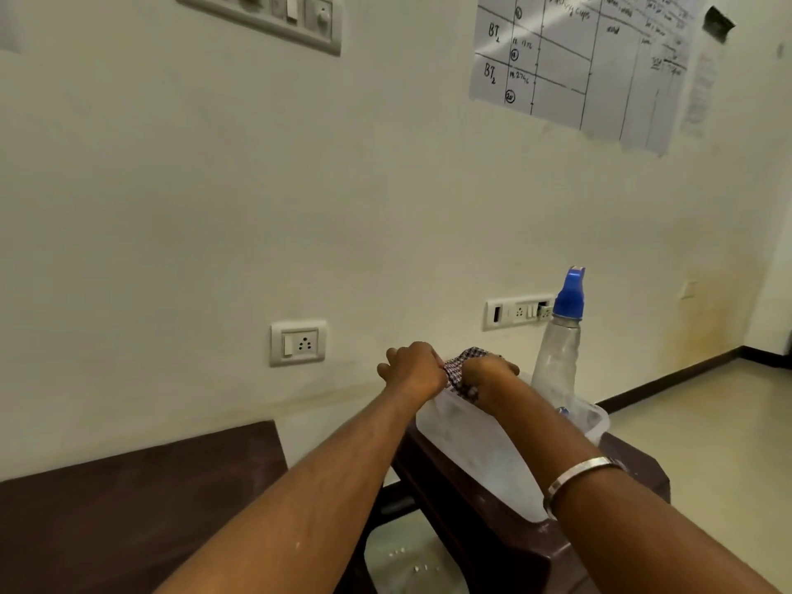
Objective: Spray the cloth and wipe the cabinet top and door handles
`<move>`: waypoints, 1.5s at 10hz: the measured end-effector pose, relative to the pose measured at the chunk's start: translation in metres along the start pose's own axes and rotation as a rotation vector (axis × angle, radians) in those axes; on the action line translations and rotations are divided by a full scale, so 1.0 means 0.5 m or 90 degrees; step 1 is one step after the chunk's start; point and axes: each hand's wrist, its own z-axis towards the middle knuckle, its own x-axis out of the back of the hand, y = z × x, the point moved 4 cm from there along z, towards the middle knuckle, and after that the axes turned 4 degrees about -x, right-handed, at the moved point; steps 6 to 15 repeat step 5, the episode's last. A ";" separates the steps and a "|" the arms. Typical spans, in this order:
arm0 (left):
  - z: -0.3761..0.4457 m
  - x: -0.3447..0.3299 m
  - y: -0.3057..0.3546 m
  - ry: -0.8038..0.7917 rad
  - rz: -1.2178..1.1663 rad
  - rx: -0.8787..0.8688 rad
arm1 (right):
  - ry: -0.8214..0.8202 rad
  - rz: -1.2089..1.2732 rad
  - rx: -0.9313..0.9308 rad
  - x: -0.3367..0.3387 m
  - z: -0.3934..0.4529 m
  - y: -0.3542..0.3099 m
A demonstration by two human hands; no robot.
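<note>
Both hands, left hand and right hand, close their grip on the checked cloth bunched between them, apparently over the plastic tub, with the spray bottle just right of the right hand, nearer it.

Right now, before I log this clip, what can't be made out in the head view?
- Cloth: mostly covered by the left hand and right hand; its size and dampness are unreadable.
- Tub: its contents are hidden by frosted walls and the forearms.
- Spray bottle: its base sits behind the tub rim; liquid level is unclear.
- Wall chart: cut by the top edge, handwriting too small.
- Cabinet door handles: none in view.
</note>
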 end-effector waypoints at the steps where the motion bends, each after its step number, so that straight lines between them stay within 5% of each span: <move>1: -0.002 0.001 0.002 -0.043 0.077 -0.010 | -0.037 -0.417 -0.042 -0.005 0.010 0.009; 3: -0.007 -0.006 -0.011 -0.158 0.091 -0.061 | -0.115 -0.509 0.019 0.000 -0.052 -0.013; 5: -0.045 0.057 -0.024 -0.083 0.049 -0.156 | -0.006 -0.344 0.022 0.006 -0.109 -0.039; 15: -0.045 0.057 -0.024 -0.083 0.049 -0.156 | -0.006 -0.344 0.022 0.006 -0.109 -0.039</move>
